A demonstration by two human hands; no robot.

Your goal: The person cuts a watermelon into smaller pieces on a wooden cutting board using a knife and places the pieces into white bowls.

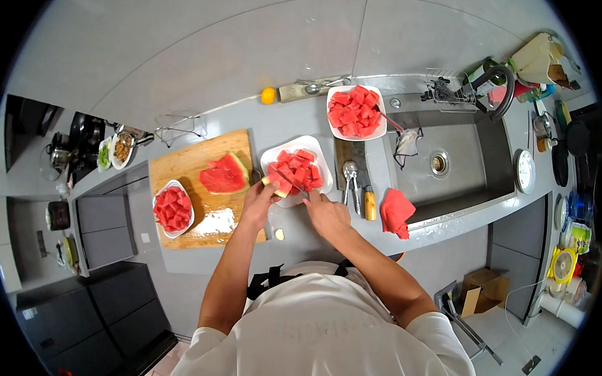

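Pinched in my left hand (258,205) is a watermelon piece with green rind (282,188). My right hand (328,215) grips a slim knife (293,186); its handle is hidden in the fist and the blade lies against the piece's red flesh. Both are over a white square dish (320,150) heaped with watermelon chunks (296,164). A larger watermelon wedge (225,174) rests on the wooden cutting board (203,149) to the left. At the board's near left corner stands a white bowl (191,218) of red chunks. A small pale scrap (279,234) lies on the counter near my left wrist.
Behind the dish is a full bowl of watermelon (354,113). Two spoons (350,177) lie on a cleaver with a wooden handle (369,204), beside a red cloth (397,214). A steel sink (430,182) is at right; an orange fruit (268,95) sits by the wall.
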